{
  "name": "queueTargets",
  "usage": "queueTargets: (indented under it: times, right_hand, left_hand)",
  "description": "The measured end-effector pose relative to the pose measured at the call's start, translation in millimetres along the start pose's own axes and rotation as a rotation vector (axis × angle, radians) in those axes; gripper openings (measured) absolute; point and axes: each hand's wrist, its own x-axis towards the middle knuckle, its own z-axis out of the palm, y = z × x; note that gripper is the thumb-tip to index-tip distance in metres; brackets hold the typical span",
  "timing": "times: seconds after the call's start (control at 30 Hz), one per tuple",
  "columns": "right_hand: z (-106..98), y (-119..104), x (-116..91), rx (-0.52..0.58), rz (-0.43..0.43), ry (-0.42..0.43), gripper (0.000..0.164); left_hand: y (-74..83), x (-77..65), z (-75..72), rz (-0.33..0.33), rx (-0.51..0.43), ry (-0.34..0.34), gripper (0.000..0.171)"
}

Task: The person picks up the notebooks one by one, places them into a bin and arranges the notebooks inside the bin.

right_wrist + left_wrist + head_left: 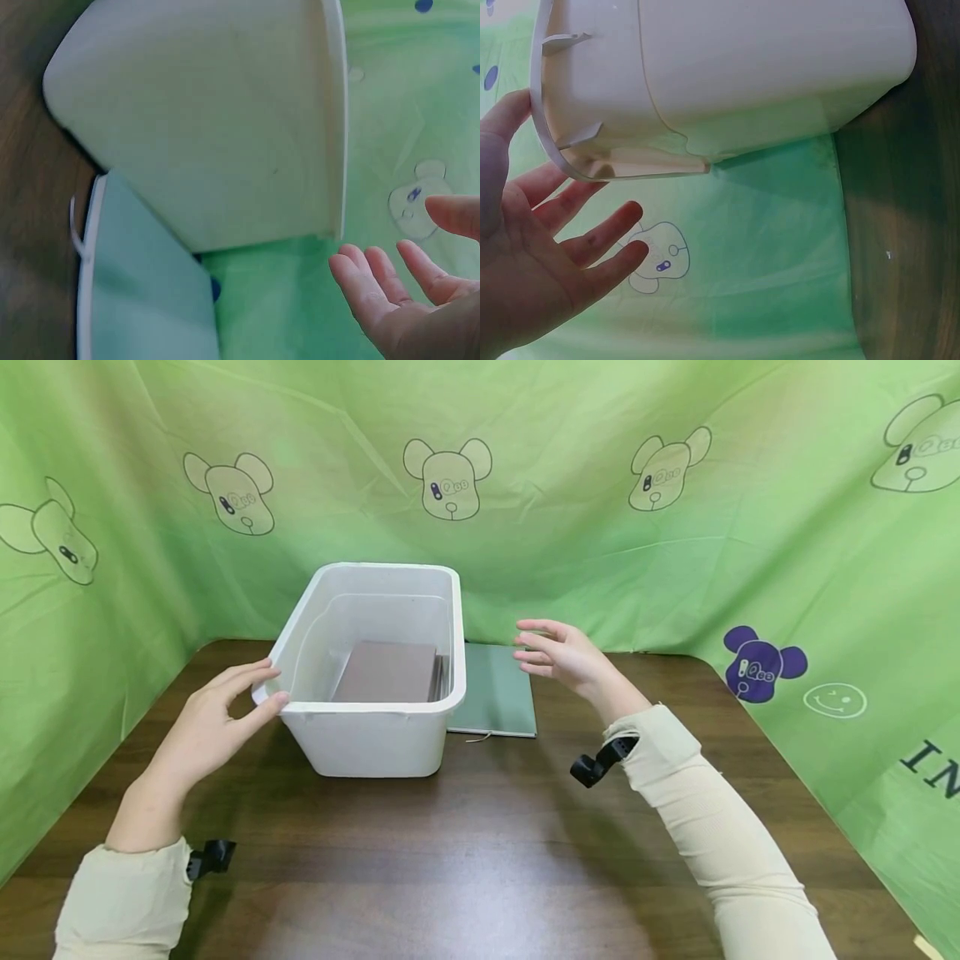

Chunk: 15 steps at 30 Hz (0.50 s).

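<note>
It's a curtained-off work booth, this! Green cloth [555, 552] printed with cartoon animal heads [450, 485] hangs right round a brown wood-grain table [480, 852].

The table [480, 877] has a dark brown wood-grain top that extends beneath both hands. A white bin [375, 743] stands upright on it, immediately right of the left hand [210, 722]. A green notebook [497, 689] lies flat, left of and below the right hand [566, 656], beside the bin. A thin ribbon [478, 738] protrudes from the notebook's near edge. The notebook's left edge is hidden.
</note>
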Motion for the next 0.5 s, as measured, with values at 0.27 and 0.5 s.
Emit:
queueTargets:
  times: [0.27, 0.5]
  right_hand:
    - [-14, 18, 3, 0.006, 0.026, 0.051, 0.053]
    - [-24, 31, 8, 0.023, 0.065, 0.094, 0.055]
  left_hand:
    - [-0.4, 0.1, 0.6, -0.003, -0.001, 0.002, 0.050]
    - [-0.2, -0.2, 1.0, 0.001, 0.001, 0.007, 0.049]
